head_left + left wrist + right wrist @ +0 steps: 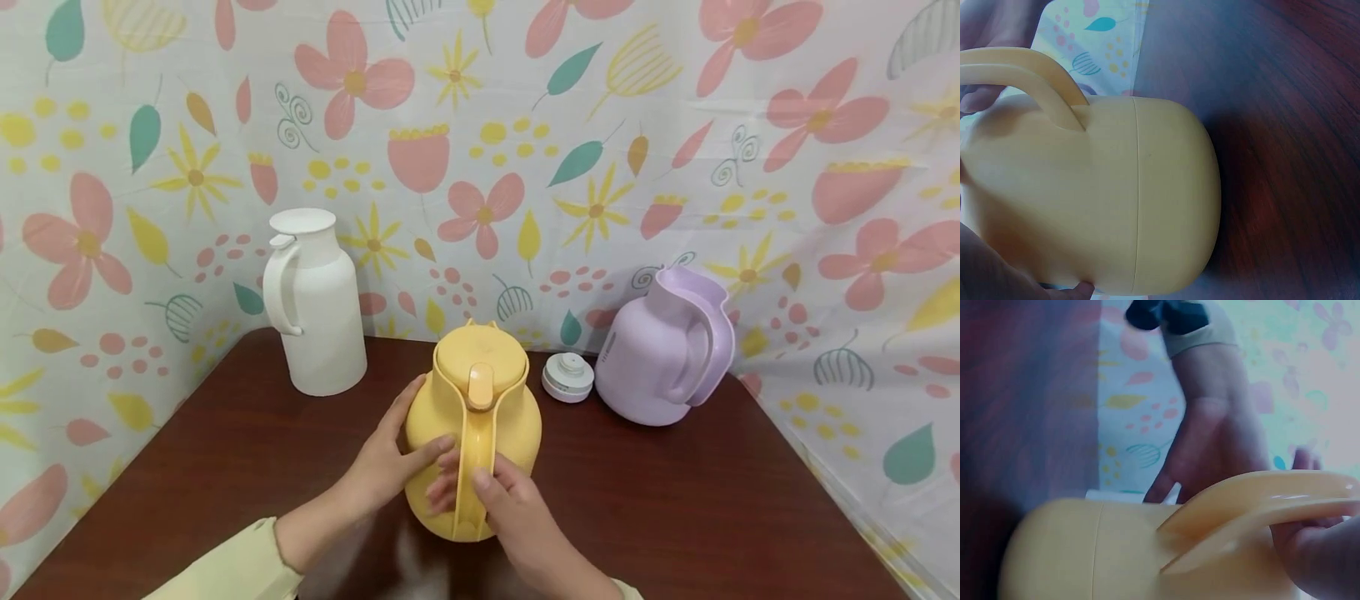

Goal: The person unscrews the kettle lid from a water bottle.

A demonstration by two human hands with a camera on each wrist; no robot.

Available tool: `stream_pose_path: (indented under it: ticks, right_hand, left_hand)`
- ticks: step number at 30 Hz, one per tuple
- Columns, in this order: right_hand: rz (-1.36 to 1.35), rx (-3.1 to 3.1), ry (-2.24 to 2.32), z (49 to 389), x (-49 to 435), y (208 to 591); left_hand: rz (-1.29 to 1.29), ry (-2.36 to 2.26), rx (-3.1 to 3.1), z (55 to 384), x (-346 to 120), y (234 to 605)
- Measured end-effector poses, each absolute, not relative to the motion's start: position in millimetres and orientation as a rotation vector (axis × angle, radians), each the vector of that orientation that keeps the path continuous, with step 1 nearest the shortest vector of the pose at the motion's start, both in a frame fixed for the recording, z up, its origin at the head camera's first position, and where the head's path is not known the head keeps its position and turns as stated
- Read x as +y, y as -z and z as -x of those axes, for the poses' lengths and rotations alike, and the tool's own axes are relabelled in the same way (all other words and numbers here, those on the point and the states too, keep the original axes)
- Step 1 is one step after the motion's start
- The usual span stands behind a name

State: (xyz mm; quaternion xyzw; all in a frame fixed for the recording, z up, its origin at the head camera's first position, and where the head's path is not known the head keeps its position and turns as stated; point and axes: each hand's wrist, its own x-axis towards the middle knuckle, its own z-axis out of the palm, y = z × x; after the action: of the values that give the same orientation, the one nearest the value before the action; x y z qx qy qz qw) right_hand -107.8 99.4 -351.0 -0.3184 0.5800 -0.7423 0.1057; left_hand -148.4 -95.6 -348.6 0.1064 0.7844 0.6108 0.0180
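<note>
The right hand (pixel 519 506) grasped the rounded yellow plastic jug (pixel 516 427) by its curved yellow handle (pixel 477 437); steadying it well called for the left hand (pixel 388 460), grip relaxed, against its side.

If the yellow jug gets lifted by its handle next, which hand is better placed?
Probably the right hand: its fingers pass through the handle. The left hand lies against the yellow jug's left side, so it seems better for steadying.
</note>
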Motion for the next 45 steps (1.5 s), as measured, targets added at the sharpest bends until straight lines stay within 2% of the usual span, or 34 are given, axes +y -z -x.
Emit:
stream_pose_path:
  ticks: [8,13,18,23,35,45]
  right_hand:
    - [1.357,1.731,2.280,111.9,79.2,362.3]
    - [1.438,1.659,2.319,113.6,72.1,365.6]
    - [1.440,1.635,2.333,113.0,70.7,368.0]
    - [1.424,1.669,2.338,113.6,69.5,369.2]
    - [1.223,1.699,2.375,109.7,66.5,364.2]
    - [1.130,1.760,2.361,108.9,68.5,361.2]
  left_hand:
    - [-0.366,-1.887,2.438,143.2,-96.3,352.3]
    - [-0.414,-1.878,2.469,142.4,-97.5,350.9]
    - [-0.532,-1.788,2.492,147.8,-104.2,347.5]
    - [-0.597,-1.639,2.493,157.2,-123.1,328.0]
    - [-1.149,-1.567,2.243,223.1,-130.7,276.2]
    - [-1.160,-1.270,2.322,237.5,-109.6,250.4]
